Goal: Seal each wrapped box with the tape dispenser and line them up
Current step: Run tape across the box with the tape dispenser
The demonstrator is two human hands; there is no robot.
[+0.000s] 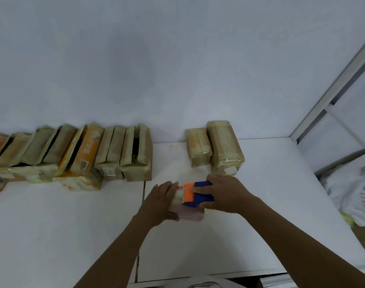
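- Gripping a blue and orange plastic tape dispenser (198, 194), the right hand (225, 194) is curled round the blue body, with the thumb lying across it. The orange front end points left.
- The dispenser sits on top of a small pale pink wrapped box (189, 216). This box lies flat on the white table (260, 215), near the middle of the view and close in front of the person.
- The left hand (162, 199) lies wide and flat on the left part of that pink box, fingers fairly straight and pressing down. Its fingertips are just beside the orange end, and its thumb runs along the box's near edge.
- Behind the hands, against the plain white wall (177, 59), two boxes bound in brownish tape stand side by side and touching. The shorter taped box (199, 149) is on the left and the taller taped box (225, 146) on the right.
- Further left along the wall, a long row of brown-wrapped boxes (115, 150) leans like books on a shelf, with an orange printed packet (90, 150) among them.
- Pale wrapped packs (77, 181) lie flat in front of that row.
- Beyond the table's right side, a crumpled white plastic bag (354, 194) sits below a grey metal frame (333, 90).
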